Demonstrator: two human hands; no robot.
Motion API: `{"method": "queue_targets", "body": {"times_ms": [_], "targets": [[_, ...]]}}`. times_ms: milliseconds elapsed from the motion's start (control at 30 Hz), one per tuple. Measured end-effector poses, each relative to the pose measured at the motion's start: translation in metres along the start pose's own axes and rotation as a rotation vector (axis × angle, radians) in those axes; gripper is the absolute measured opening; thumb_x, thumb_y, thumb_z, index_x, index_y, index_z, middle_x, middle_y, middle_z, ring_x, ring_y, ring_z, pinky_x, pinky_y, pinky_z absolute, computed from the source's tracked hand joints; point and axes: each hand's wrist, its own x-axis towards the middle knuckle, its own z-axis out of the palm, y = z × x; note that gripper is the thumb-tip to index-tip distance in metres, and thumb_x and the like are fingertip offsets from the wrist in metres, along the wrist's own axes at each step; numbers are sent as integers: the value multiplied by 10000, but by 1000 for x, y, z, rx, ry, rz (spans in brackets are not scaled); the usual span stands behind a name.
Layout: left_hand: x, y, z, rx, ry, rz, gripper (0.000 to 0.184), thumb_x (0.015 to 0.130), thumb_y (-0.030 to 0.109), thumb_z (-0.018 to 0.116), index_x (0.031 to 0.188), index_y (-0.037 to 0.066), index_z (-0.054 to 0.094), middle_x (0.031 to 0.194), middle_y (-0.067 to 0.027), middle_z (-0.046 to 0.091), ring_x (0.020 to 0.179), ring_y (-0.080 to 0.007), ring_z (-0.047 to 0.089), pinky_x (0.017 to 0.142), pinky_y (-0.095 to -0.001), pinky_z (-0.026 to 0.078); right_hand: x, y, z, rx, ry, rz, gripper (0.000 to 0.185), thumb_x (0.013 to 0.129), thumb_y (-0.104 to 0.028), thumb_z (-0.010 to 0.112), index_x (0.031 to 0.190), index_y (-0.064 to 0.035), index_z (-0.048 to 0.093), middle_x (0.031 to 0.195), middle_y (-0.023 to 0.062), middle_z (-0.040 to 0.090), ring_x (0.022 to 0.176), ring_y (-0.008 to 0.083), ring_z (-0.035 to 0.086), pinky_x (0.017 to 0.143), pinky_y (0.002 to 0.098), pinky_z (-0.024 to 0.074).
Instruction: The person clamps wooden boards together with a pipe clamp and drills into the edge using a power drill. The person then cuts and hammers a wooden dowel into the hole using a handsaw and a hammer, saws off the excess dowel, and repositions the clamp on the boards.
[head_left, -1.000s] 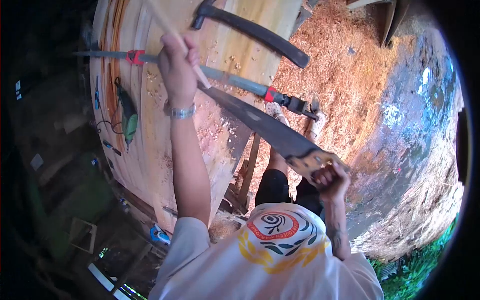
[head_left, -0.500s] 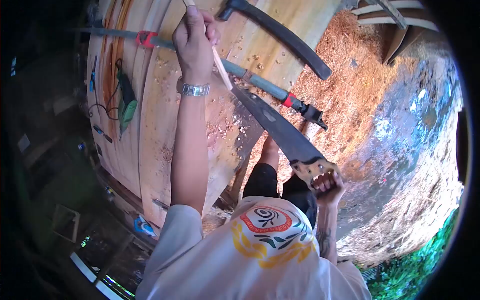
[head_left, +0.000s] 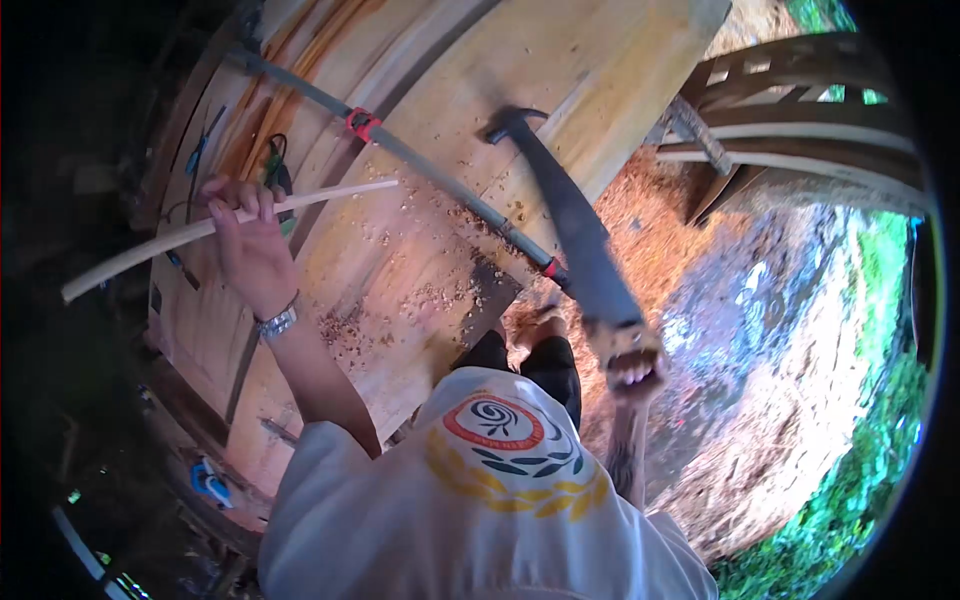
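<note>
My left hand [head_left: 252, 245] is closed around a thin, slightly curved wooden strip [head_left: 130, 262], held above the left part of the wide wooden boards [head_left: 410, 270]. The strip's pale end points right, over the boards. Lower right, my right hand [head_left: 635, 378] grips the wooden handle of a handsaw [head_left: 598, 285], its dark blade pointing up and away from me. A hammer-like tool with a dark head [head_left: 512, 122] lies on the boards beyond the saw. The blade overlaps its handle, so I cannot tell where the saw tip ends.
A long pipe clamp [head_left: 430, 172] with red parts crosses the boards. Wood shavings [head_left: 350, 330] are scattered on them. A green power tool [head_left: 287, 210] is partly behind my left hand. Curved wooden pieces [head_left: 800, 135] stand at upper right, and shavings cover the ground [head_left: 640, 220].
My left hand has moved left and nearer with the strip, which has swung away from the saw. The saw now points more steeply forward, overlapping the hammer-like tool. The camera view has shifted.
</note>
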Motion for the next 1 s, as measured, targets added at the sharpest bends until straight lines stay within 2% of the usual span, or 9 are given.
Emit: {"method": "queue_targets", "body": {"times_ms": [133,367,433,500,700,867,900,933,1000], "targets": [[-3,19,-19,-258,179,-72,336,1053,310,462,833,73,555,669,5,383,635,-146,378,667,-345,346,114,-36,20,-121,-101,-264,420,1051,-270,473,661,-168,353,546,-44,256,483,92,218,520,295,256],[-34,-100,-45,-302,252,-229,439,1019,248,444,604,149,341,549,13,313,544,-142,308,629,-332,324,318,-14,40,-141,610,-366,269,988,-204,495,728,-140,468,616,-18,347,621,159,384,726,356,448],[-50,-128,-51,-306,316,-279,455,1015,229,440,587,159,305,527,17,271,522,-132,277,613,-326,310,363,-9,17,-171,510,-247,237,967,-177,507,737,-129,477,648,7,401,643,176,405,793,356,474],[-63,-146,-55,-259,352,-308,472,1019,224,436,577,163,283,519,21,243,509,-126,255,599,-322,297,413,-16,-76,92,30,54,221,939,-231,539,790,-67,530,682,36,494,678,235,515,738,410,508],[-71,-155,-56,-208,449,-344,497,1011,234,457,575,150,233,508,21,225,486,-124,200,534,-321,229,386,-2,-25,-896,623,194,256,996,-270,548,1024,-37,649,874,119,627,842,302,659,736,432,575],[-73,-155,-50,-161,316,-367,465,985,184,453,570,139,247,529,11,222,508,-133,216,555,-327,236,329,27,-96,-1792,-129,-299,358,855,-354,737,962,-32,623,865,174,653,874,349,643,798,459,515],[-74,-154,-49,-132,282,-374,451,972,161,455,568,136,257,538,6,226,519,-136,227,569,-326,249,315,46,-74,-2022,-38,-31,391,839,-351,727,1018,-31,592,954,211,644,868,408,616,811,509,505],[-76,-157,-48,-4,234,-357,438,968,157,459,575,129,266,552,2,239,530,-137,238,574,-328,252,298,62,-44,-2389,-70,-331,451,847,-349,717,1110,-26,544,1040,242,608,872,448,592,821,531,503],[-86,-169,-42,248,142,-312,413,960,150,467,591,115,284,579,-7,266,551,-140,259,583,-332,259,292,64,-19,-2442,-106,-201,506,849,-363,718,1146,-16,500,1114,286,560,923,487,603,818,572,502]]}}
